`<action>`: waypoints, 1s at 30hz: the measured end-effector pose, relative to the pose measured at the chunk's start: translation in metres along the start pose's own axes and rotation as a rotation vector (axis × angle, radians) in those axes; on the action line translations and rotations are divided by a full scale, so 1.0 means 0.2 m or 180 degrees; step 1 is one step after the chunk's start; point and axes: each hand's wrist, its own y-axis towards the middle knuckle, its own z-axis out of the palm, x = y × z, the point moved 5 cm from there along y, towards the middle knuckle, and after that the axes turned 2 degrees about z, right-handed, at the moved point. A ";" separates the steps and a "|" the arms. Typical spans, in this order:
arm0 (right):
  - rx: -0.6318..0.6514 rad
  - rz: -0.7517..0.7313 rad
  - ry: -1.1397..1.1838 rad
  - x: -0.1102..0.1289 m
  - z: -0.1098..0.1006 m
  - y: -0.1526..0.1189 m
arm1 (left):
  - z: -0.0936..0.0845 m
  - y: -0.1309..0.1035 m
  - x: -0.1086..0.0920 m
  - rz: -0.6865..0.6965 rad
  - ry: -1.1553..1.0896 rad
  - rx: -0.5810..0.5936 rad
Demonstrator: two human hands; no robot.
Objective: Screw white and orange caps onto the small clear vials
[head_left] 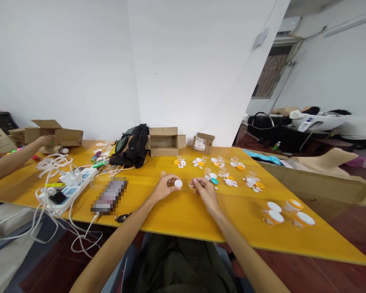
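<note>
Near the middle of the yellow table (pixel 183 219), my left hand (pixel 164 188) is closed round the edge of a small round white lid (pixel 178 183). To its right my right hand (pixel 205 191) pinches a small whitish piece (pixel 192 186), mostly hidden by the fingers. A gap separates the two hands. Just behind the left hand stands a small transparent cup (pixel 163 173). Beyond my right hand lie several clusters of parts: white discs (pixel 229 182), a teal ring (pixel 214 181), an orange ring (pixel 260 185) and transparent cups.
Transparent jars with white-and-orange lids (pixel 275 216) stand at the right. A power strip (pixel 76 189) with tangled white cables, a phone-like device (pixel 110 196), a black bag (pixel 134 144) and cardboard boxes (pixel 164 141) occupy the left and back. Another person's arm (pixel 15 160) reaches in at far left.
</note>
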 end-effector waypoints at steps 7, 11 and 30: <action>-0.0445 -0.0610 -0.1721 0.04 -0.03 0.00 | 0.01 0.00 0.00 0.0074 0.0202 0.0093; 0.0020 -0.0778 -0.2456 0.03 0.01 -0.02 | 0.02 -0.01 0.01 0.0151 0.0339 0.0181; 0.0257 -0.0661 -0.2270 0.07 0.05 -0.02 | -0.01 0.00 0.04 0.0158 0.0706 0.0158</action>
